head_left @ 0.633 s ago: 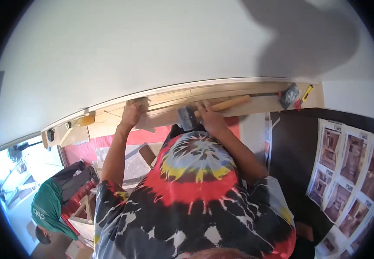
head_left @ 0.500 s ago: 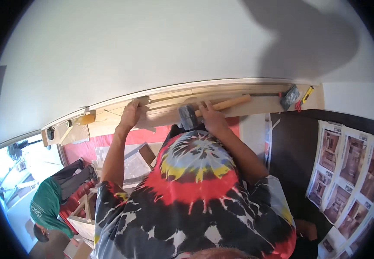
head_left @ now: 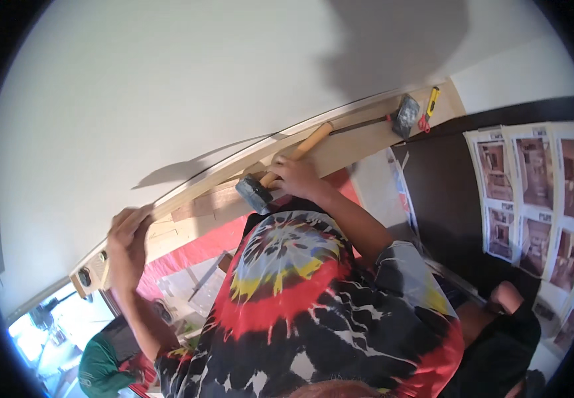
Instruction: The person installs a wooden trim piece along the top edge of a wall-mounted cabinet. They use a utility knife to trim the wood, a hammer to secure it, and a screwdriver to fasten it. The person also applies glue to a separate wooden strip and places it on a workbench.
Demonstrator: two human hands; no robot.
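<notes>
My left hand [head_left: 127, 242] is at the left part of a pale wooden board [head_left: 366, 139] along the white wall, its curled fingers gripping a long thin wooden strip [head_left: 191, 194] at the wall edge. My right hand [head_left: 293, 176] is closed round the wooden handle [head_left: 313, 139] of a mallet lying slanted over the board, its dark, worn head [head_left: 255, 196] just left of my fingers. Short wooden pieces [head_left: 200, 207] lie between my hands. Farther right are a dark dusty tool [head_left: 405, 116] with a rod and a yellow utility knife [head_left: 433, 99] by red handles [head_left: 425, 124].
A co-worker in green [head_left: 101, 365] bends at the lower left. A red sheet [head_left: 174, 266] shows below the board. Printed photo sheets [head_left: 535, 179] hang on the dark panel [head_left: 439, 199] at the right. The white wall [head_left: 167, 93] fills the upper view.
My left hand has moved left along the board and down in the picture. My right hand stays on the mallet. The view has tilted, raising the board's right end.
</notes>
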